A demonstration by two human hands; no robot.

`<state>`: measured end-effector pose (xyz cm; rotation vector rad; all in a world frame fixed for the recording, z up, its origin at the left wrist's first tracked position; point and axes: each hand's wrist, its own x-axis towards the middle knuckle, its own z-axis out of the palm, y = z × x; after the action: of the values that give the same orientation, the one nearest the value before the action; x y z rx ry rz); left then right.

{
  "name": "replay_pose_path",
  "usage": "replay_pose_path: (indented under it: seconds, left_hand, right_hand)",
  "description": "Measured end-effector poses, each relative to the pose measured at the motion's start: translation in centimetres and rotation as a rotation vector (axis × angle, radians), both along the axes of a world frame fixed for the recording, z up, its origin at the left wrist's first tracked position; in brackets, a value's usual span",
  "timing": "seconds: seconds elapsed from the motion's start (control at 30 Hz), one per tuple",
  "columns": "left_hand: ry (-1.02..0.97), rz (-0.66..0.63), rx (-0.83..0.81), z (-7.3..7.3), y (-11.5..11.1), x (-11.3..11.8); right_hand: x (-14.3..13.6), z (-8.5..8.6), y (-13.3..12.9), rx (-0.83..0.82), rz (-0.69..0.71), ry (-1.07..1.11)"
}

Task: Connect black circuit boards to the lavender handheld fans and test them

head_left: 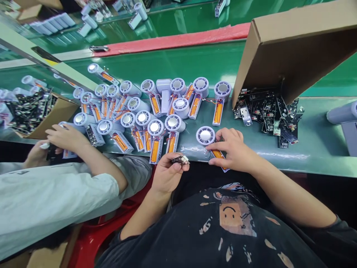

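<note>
My left hand point(169, 173) is closed round a small dark circuit board point(180, 160) with white connectors, held just off the bench's near edge. On that edge lies a pale lilac handheld fan point(205, 135), its open handle showing an orange battery. My right hand point(232, 149) grips this handle, thumb on the near side and fingers across it; the palm hides part of the handle. Several similar open fans point(155, 128) lie to the left, orange batteries and thin red wires exposed. A heap of circuit boards point(267, 111) spills from a cardboard box point(248, 63) at right.
A co-worker's hands point(65, 138) work at the left beside another carton point(55, 119) of boards. A red foam strip point(173, 41) runs along the back of the green bench. One assembled lilac fan point(346, 115) lies at far right. A red stool point(92, 238) stands below.
</note>
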<state>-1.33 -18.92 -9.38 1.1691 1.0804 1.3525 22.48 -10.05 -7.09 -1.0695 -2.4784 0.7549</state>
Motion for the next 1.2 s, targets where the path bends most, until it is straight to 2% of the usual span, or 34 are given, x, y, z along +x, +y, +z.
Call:
replay_pose_path:
  seconds: [0.1, 0.2, 0.4, 0.53, 0.67, 0.8, 0.9, 0.97, 1.13, 1.2]
  left_hand:
    - [-0.052, 0.012, 0.007, 0.0, -0.3, 0.9]
    - [-0.195, 0.019, 0.028, 0.1, 0.1, 2.0]
    - [-0.637, 0.020, -0.228, 1.3, 0.8, 3.6]
    - [-0.851, -0.009, -0.249, 2.3, 0.7, 4.7]
    - [-0.789, -0.004, -0.221, 2.1, 0.7, 4.8]
    - [-0.809, -0.005, -0.345, 1.7, 0.5, 4.3]
    - [-0.790, -0.088, -0.409, 1.9, 0.3, 4.2]
    - [-0.722, -0.128, -0.394, 2.2, 0.4, 4.2]
    - [-0.554, -0.119, -0.274, 2.2, 1.6, 4.1]
    - [-0.290, -0.063, -0.185, 1.9, 2.2, 4.2]
  right_hand:
    - [-0.8, 0.0, -0.8, 0.139, -0.051, -0.045]
    - [-1.2, -0.1, -1.4, 0.227, -0.127, -0.057]
    - [-1.3, -0.4, -2.0, 0.415, -0.101, -0.096]
    - [-1.8, -0.6, -2.0, 0.453, -0.150, -0.104]
    - [-1.9, -0.9, -1.6, 0.336, -0.173, -0.058]
    - [-1.5, -1.3, -1.0, 0.037, -0.230, 0.080]
    - [-1.4, -1.4, -0.8, -0.083, -0.266, 0.153]
    - [-1.4, -1.3, -0.7, -0.107, -0.281, 0.166]
    - [-1.5, -0.9, -0.7, -0.174, -0.315, 0.148]
    - [-1.5, -0.9, -0.7, -0.194, -0.314, 0.147]
